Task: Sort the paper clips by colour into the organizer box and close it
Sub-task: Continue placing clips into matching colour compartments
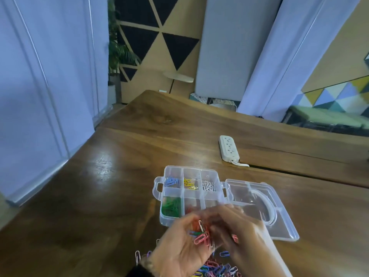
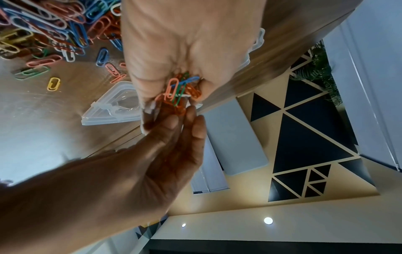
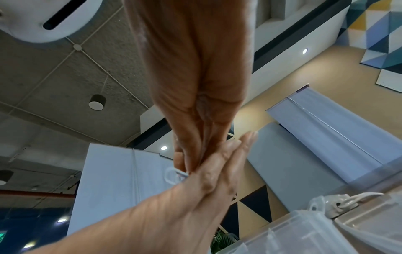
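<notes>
Left hand (image 1: 177, 248): held palm-up just in front of the organizer box; a bunch of mixed clips (image 1: 201, 233) (pink, orange, green, blue, white) is cupped in its curled fingers (image 2: 150, 89).
Loose clips (image 1: 215, 269): a multicoloured pile is spread on the counter (image 1: 99, 196) below and between both hands, at the near edge of the head view.
Organizer box (image 1: 159, 212): a clear plastic tray is seen open on the counter; blue, yellow and white clips are sorted in the far row, green and red in the near row.
Right hand (image 1: 241, 232): placed against the left palm; its fingers (image 2: 191, 120) are pressed together, tips in the bunch; whether a clip is pinched cannot be told.
Lid (image 1: 279, 220): laid flat and open to the right of the tray, hinged to it.
Power strip (image 1: 228, 148): a white one is seen farther back on the counter, well apart from the box.
</notes>
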Demonstrator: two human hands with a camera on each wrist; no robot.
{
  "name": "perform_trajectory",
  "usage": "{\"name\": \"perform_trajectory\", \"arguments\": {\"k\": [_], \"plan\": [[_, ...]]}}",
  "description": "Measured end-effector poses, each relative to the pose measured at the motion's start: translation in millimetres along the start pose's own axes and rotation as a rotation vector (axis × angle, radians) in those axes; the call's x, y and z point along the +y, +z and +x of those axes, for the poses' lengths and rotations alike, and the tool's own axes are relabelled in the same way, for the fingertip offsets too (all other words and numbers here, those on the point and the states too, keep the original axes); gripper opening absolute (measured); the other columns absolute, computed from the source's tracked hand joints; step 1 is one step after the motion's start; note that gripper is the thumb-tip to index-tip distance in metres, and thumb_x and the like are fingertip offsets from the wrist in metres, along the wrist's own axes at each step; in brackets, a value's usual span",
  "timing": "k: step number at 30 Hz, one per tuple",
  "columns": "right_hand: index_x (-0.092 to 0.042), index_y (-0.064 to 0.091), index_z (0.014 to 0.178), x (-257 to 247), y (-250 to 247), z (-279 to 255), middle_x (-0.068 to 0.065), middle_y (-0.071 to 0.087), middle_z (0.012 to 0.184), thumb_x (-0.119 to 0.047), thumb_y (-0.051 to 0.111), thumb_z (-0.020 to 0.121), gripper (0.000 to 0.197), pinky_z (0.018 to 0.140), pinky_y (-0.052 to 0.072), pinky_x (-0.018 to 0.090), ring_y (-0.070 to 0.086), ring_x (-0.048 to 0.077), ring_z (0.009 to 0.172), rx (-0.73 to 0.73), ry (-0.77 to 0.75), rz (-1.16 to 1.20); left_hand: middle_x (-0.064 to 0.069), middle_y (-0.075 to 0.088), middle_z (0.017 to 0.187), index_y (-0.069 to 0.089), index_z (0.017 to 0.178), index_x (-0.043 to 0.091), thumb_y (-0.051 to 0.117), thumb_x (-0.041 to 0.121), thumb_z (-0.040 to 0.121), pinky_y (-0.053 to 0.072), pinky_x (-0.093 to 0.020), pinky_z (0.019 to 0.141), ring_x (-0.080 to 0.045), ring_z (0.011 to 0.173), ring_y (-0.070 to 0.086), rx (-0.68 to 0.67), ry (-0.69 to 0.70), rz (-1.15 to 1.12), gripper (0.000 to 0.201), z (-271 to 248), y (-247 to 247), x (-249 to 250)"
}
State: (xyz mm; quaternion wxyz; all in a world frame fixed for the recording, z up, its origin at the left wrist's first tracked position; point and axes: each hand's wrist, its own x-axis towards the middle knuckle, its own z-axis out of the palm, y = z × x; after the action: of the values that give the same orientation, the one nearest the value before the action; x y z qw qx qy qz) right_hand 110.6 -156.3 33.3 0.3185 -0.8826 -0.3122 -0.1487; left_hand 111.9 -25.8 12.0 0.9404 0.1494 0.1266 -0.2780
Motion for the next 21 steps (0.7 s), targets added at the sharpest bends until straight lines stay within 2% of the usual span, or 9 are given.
{"name": "perform_trajectory", "arguments": {"k": [3,8,12,13,14,16,17,19,21], "plan": [[-0.035,0.060,0.095,1.1,-2.1,2.3,-0.019,0.064,0.087,-0.007,0.054,0.074,0.035,0.071,0.049,0.014,0.062,-0.006,0.082,-0.016,0.045,0.059,-0.019,0.056,0.067,0.063,0.074,-0.016,0.049,0.003,0.074,0.055,-0.033,0.049,-0.026,0.049,0.056,-0.007,0.014,-0.107,0.024,-1.8,1.3,-1.3],[-0.030,0.061,0.092,0.1,-12.5,13.3,-0.017,0.062,0.090,-0.009,0.051,0.080,0.026,0.065,0.048,0.011,0.061,-0.004,0.077,-0.049,-0.039,0.030,-0.025,0.063,0.076,0.067,0.077,-0.019,0.044,0.009,0.083,0.058,-0.043,0.057,-0.033,0.059,0.065,-0.091,-0.023,-0.088,0.037,-3.5,-0.7,6.4],[-0.034,0.056,0.096,-2.4,-15.4,21.3,-0.019,0.056,0.095,-0.035,0.050,0.082,0.016,0.063,0.049,0.016,0.057,-0.002,0.082,-0.175,-0.120,-0.079,-0.025,0.060,0.066,0.064,0.075,-0.018,0.037,0.015,0.095,0.048,-0.029,0.038,-0.030,0.049,0.060,-0.076,0.027,-0.166,0.048,-3.5,-4.4,13.0],[-0.036,0.053,0.098,-4.0,-12.4,21.6,-0.020,0.054,0.096,-0.039,0.051,0.080,0.019,0.060,0.050,0.017,0.055,-0.001,0.084,-0.194,-0.144,-0.151,-0.030,0.062,0.073,0.064,0.081,-0.019,0.035,0.018,0.097,0.045,-0.027,0.036,-0.032,0.058,0.064,-0.072,0.020,-0.169,0.050,-1.1,-8.2,13.7],[-0.036,0.051,0.099,-5.5,-8.3,21.7,-0.019,0.053,0.096,-0.041,0.051,0.077,0.023,0.057,0.051,0.020,0.054,0.002,0.085,-0.204,-0.167,-0.215,-0.036,0.063,0.095,0.063,0.096,-0.021,0.034,0.022,0.098,0.044,-0.027,0.038,-0.035,0.083,0.067,-0.046,0.006,-0.165,0.052,0.6,-10.9,14.7],[-0.035,0.050,0.098,-7.7,0.4,21.3,-0.014,0.055,0.095,-0.041,0.051,0.075,0.023,0.055,0.051,0.020,0.055,0.007,0.087,-0.203,-0.190,-0.259,-0.029,0.043,0.141,0.052,0.126,-0.014,0.031,0.029,0.099,0.041,-0.027,0.056,-0.029,0.137,0.036,0.051,0.013,-0.074,0.055,2.8,-15.6,17.3],[-0.034,0.049,0.097,-8.5,3.8,21.3,-0.012,0.057,0.094,-0.038,0.052,0.075,0.022,0.055,0.052,0.020,0.057,0.009,0.088,-0.192,-0.194,-0.251,-0.026,0.041,0.144,0.050,0.130,-0.011,0.030,0.029,0.098,0.036,-0.024,0.065,-0.027,0.144,0.023,0.076,0.042,-0.030,0.055,3.0,-16.4,18.0],[-0.033,0.048,0.095,-8.4,7.8,23.1,-0.010,0.057,0.094,-0.028,0.059,0.073,0.025,0.054,0.053,0.021,0.059,0.013,0.089,-0.187,-0.197,-0.238,-0.023,0.052,0.134,0.051,0.128,-0.012,0.034,0.025,0.094,0.031,-0.022,0.068,-0.028,0.134,0.040,0.050,0.045,-0.040,0.053,6.0,-20.9,18.2],[-0.032,0.047,0.092,-7.2,9.8,26.3,-0.010,0.057,0.090,-0.019,0.065,0.066,0.034,0.051,0.051,0.021,0.058,0.010,0.085,-0.205,-0.194,-0.263,-0.015,0.057,0.111,0.047,0.131,-0.013,0.046,0.016,0.085,0.036,-0.023,0.065,-0.025,0.092,0.058,0.000,0.011,-0.118,0.053,7.9,-22.1,16.9]]}}
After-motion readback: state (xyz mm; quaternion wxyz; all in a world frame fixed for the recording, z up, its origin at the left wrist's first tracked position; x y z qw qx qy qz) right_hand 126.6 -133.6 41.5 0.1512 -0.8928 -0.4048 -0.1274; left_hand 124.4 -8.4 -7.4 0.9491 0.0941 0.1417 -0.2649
